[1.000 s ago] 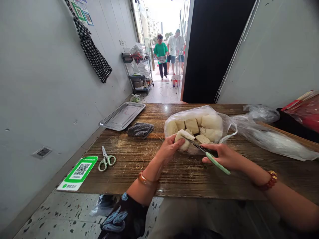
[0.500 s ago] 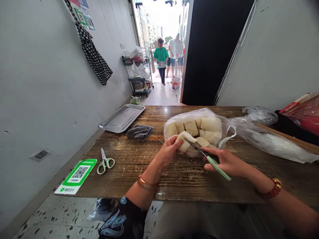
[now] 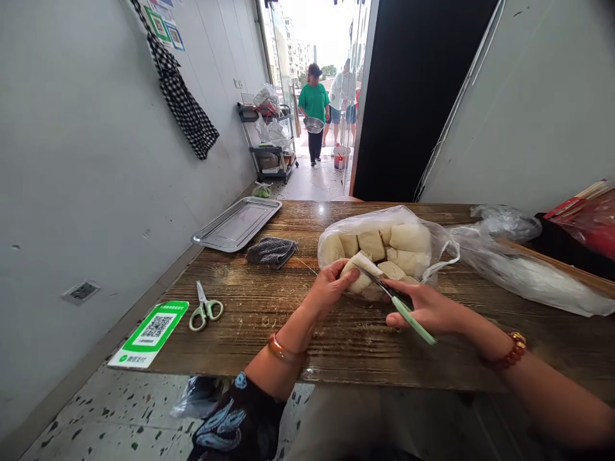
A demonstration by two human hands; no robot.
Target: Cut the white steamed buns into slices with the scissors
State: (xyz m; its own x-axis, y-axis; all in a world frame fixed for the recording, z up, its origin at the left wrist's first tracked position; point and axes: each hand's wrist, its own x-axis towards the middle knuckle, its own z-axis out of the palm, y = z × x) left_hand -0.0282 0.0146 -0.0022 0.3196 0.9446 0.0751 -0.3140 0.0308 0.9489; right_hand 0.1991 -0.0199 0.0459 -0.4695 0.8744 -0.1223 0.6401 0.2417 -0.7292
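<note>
My left hand (image 3: pixel 334 283) is closed on a white steamed bun (image 3: pixel 356 282), holding it at the near edge of a clear plastic bag. From the right, a green-handled knife (image 3: pixel 412 320) slants up to the bun, and its narrow dark blade rests against or in it; I cannot tell how deep. My right hand (image 3: pixel 425 307) grips this knife, with the thumb below the handle. Behind the held bun, the open plastic bag (image 3: pixel 365 218) contains several more buns (image 3: pixel 408 238), pale and blocky, some with cut-looking faces.
The wooden table (image 3: pixel 269 349) bears crumbs. To the left are scissors (image 3: pixel 205 307), a green QR-code card (image 3: pixel 151 333), a grey cloth (image 3: pixel 271 251) and a metal tray (image 3: pixel 237 224). Plastic bags (image 3: pixel 528 269) lie right. Beyond, a person in green (image 3: pixel 314 99) carries a metal bowl (image 3: pixel 314 125) near a cart (image 3: pixel 269 141).
My right hand and the knife have shifted slightly left, closer to the bun. The person in green has come nearer, and the bowl is now at one side. The view has shifted a little.
</note>
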